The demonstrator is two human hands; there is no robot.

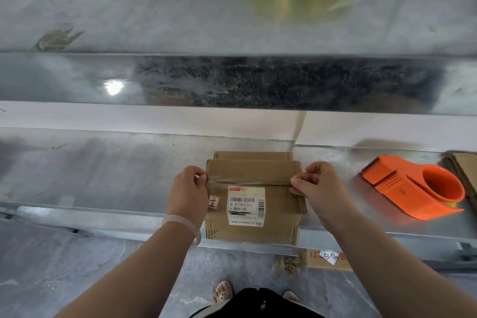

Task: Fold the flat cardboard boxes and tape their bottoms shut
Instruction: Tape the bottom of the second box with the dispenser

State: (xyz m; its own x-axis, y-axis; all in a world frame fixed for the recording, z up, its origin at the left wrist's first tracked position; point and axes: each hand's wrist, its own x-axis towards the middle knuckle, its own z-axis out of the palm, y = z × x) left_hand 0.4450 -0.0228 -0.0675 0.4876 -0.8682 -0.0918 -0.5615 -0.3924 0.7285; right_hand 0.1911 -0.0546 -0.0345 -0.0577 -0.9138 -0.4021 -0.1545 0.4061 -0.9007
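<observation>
The left hand (187, 188) and right hand (320, 186) pinch the clear tape (247, 181) ends, probably stretching it flat over the cardboard box (281, 204) seam.

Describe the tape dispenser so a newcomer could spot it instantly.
On the shiny metal workbench, look right of the taped brown cardboard box. The bright orange plastic tape dispenser lies there, the only orange thing on the bench.

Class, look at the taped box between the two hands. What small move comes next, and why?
Probably press the ends of the tape down the sides of the box. The tape already spans the seam, and the left hand and right hand each pinch an end at an edge.
</observation>
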